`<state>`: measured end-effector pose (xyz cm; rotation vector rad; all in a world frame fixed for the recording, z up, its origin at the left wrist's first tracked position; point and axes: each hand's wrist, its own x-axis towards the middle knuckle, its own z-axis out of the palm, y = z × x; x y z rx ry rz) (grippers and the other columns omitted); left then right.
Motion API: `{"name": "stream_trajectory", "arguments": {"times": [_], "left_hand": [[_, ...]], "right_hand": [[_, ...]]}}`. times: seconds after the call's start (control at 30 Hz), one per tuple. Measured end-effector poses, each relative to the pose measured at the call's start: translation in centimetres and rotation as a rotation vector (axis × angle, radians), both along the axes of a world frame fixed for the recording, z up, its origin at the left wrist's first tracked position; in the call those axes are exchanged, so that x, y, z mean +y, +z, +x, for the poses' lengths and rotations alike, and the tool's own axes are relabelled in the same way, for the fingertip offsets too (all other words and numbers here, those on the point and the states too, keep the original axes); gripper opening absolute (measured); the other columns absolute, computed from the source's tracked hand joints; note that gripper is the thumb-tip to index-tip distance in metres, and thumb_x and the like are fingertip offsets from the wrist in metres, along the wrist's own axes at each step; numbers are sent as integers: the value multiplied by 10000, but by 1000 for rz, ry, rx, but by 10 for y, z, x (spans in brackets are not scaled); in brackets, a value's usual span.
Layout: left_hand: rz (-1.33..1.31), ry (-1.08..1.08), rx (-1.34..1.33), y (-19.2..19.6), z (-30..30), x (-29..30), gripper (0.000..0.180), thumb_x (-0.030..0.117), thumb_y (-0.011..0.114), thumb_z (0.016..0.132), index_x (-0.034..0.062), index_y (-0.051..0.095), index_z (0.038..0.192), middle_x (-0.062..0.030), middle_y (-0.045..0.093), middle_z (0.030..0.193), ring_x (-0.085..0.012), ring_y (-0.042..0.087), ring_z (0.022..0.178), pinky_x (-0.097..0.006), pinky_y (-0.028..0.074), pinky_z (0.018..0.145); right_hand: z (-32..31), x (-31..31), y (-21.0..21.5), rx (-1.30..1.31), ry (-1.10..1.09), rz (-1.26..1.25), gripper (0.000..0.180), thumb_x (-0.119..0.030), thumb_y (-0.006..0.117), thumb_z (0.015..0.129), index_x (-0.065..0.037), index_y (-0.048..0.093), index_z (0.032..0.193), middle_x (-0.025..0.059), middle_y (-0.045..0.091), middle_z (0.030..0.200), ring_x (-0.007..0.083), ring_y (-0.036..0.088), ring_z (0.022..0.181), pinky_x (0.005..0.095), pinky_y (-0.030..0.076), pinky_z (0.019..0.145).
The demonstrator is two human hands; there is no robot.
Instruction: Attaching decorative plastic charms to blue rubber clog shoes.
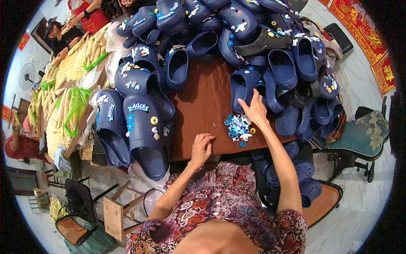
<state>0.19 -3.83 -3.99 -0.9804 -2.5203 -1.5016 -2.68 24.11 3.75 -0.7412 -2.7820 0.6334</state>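
Observation:
My left hand (201, 148) rests on the front edge of the brown-covered table (196, 106), its fingers loosely bent and nothing visible in them. My right hand (255, 109) reaches over the table with thumb and fingers apart. It is at the near end of a dark blue clog (239, 86); whether it touches the clog I cannot tell. Just below that hand lies a small heap of blue, white and yellow shoe charms (237, 127). On the left stand navy clogs (146, 122) with charms fixed to their uppers.
A large pile of navy clogs (237, 19) covers the back and right of the table. More clogs (302, 171) lie below its right edge. A green chair (359, 133) stands at right, a wooden stool (114, 220) at lower left. Left, people sit by heaped corn (76, 67).

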Motion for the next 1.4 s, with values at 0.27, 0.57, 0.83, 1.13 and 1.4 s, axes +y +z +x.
{"name": "stream_trajectory", "arguments": {"times": [0.27, 0.57, 0.83, 1.13, 1.4], "left_hand": [[-23, 30, 35, -1, -1, 2, 309, -43, 612, 776, 36, 667, 1070, -138, 631, 1104, -345, 576, 1043, -413, 488, 899], [77, 109, -77, 0, -4, 6, 227, 0, 577, 876, 19, 657, 1087, -150, 652, 1028, -345, 599, 987, -406, 484, 885], [231, 129, -444, 3, -23, 5, 235, 106, 514, 1007, 13, 627, 1192, -99, 693, 1075, -149, 646, 1002, -298, 513, 865], [424, 146, -727, 32, -32, -7, 309, 211, 483, 1038, 46, 567, 1286, -97, 646, 1178, -148, 619, 969, -292, 519, 815], [651, 217, -916, 48, -32, -44, 578, 453, 398, 1043, 50, 412, 1457, -112, 512, 1388, -209, 517, 1243, -366, 397, 1043]], "right_hand": [[-25, -3, -1, 6, -112, -58, 811, -376, 625, 837, 40, 230, 1410, 392, 498, 1254, 537, 609, 1011, 553, 487, 920], [-18, -30, 0, 230, -213, -258, 674, -322, 548, 884, -13, 245, 1401, 397, 440, 1312, 572, 552, 1074, 576, 426, 979], [-6, -31, 11, 320, -210, -519, 699, -364, 541, 879, -9, 242, 1402, 365, 444, 1339, 506, 533, 1162, 529, 396, 1023], [42, -74, 73, 279, -75, -1138, 715, -281, 570, 868, -12, 187, 1409, 235, 495, 1233, 291, 569, 1069, 434, 506, 817], [120, -165, 1, 125, 225, -912, 683, -162, 511, 928, 22, 128, 1463, 274, 467, 1299, 331, 504, 1218, 413, 375, 1064]]}}
